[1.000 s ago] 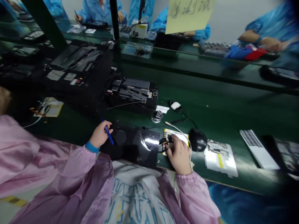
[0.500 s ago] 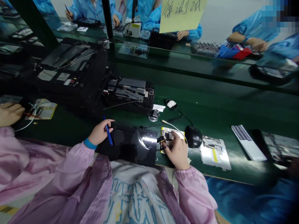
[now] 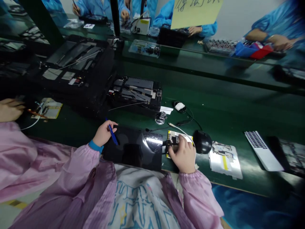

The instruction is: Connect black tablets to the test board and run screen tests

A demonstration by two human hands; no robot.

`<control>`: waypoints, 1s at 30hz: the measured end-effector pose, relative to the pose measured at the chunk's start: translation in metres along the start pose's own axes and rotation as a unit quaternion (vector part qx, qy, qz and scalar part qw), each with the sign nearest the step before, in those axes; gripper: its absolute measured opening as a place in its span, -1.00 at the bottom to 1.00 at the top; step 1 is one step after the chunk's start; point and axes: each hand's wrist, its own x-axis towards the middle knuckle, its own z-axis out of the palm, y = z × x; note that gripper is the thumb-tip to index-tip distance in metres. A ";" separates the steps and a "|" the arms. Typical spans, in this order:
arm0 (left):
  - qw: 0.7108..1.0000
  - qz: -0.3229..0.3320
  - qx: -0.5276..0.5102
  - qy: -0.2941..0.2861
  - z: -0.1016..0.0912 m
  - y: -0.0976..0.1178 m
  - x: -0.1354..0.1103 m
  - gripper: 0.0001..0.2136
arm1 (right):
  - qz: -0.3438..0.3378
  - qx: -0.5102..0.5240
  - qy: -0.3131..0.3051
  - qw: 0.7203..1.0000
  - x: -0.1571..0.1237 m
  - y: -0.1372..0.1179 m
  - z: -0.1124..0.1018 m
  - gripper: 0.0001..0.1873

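A blue pen-shaped tool (image 3: 112, 136) is held in the closed fingers of my left hand (image 3: 103, 133), over the left edge of a glossy black screen panel (image 3: 139, 152). The panel lies flat at the bench's front edge. Just right of it, my right hand (image 3: 184, 156) bends its thumb and fingers around a black flex cable (image 3: 169, 143). That cable joins the panel's right side to a flat silver-and-yellow battery-like pack (image 3: 170, 136), partly hidden under my hand. A white cable (image 3: 177, 127) passes over the pack.
A black mouse-like device (image 3: 202, 142) sits beside my right hand. Farther right are a silver plate (image 3: 232, 163) and a white strip (image 3: 267, 156). Stacked tablet-like units (image 3: 135, 89) stand behind. A co-worker's hand (image 3: 10, 109) is at left; others work across the bench.
The view has shifted, so the bench items sit slightly further right in the picture. The blue tool is tilted a little differently in my left hand. My right hand stays on the flex cable.
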 end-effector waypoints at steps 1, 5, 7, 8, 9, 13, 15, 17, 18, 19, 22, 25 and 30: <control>1.000 -0.004 0.000 0.008 0.001 0.001 0.000 -0.82 | 0.002 -0.005 -0.010 1.000 0.001 -0.001 -0.002 -0.43; 0.999 -0.013 -0.009 0.039 0.002 0.009 -0.002 -0.82 | 0.017 -0.013 -0.047 0.999 0.003 -0.003 -0.006 -0.40; 0.999 -0.007 -0.014 0.044 0.000 0.011 -0.003 -0.82 | 0.024 -0.002 -0.055 0.998 0.000 -0.003 -0.005 -0.37; 0.999 -0.004 -0.017 0.043 0.000 0.012 -0.003 -0.82 | 0.028 0.012 -0.057 0.998 -0.002 -0.003 -0.005 -0.36; 0.999 -0.002 -0.020 0.040 -0.001 0.011 -0.003 -0.82 | 0.032 0.033 -0.053 0.998 -0.005 -0.003 -0.005 -0.34; 0.997 -0.009 -0.066 0.048 0.000 0.005 0.001 -0.78 | 0.046 0.106 0.028 0.993 -0.020 -0.021 -0.019 -0.33; 0.993 -0.010 -0.104 0.060 0.003 0.001 0.002 -0.76 | 0.000 0.129 0.037 0.991 -0.026 -0.043 -0.033 -0.37; 0.989 0.002 -0.134 0.067 0.005 -0.002 0.003 -0.73 | -0.126 0.161 -0.038 0.978 -0.032 -0.068 -0.045 -0.46; 0.987 0.014 -0.143 0.072 0.007 -0.002 0.003 -0.72 | -0.190 0.170 -0.085 0.963 -0.034 -0.079 -0.048 -0.51; 0.985 0.029 -0.150 0.079 0.008 -0.003 0.003 -0.72 | -0.233 0.172 -0.124 0.949 -0.035 -0.088 -0.050 -0.56; 0.980 0.069 -0.164 0.093 0.009 -0.004 0.002 -0.71 | -0.199 0.130 -0.155 0.959 -0.032 -0.099 -0.048 -0.53; 0.977 0.076 -0.178 0.086 0.010 -0.007 0.002 -0.71 | -0.107 0.087 -0.115 0.984 -0.027 -0.096 -0.043 -0.26; 0.978 0.069 -0.184 0.073 0.012 -0.013 0.008 -0.71 | -0.203 0.118 -0.156 0.960 -0.031 -0.106 -0.041 -0.30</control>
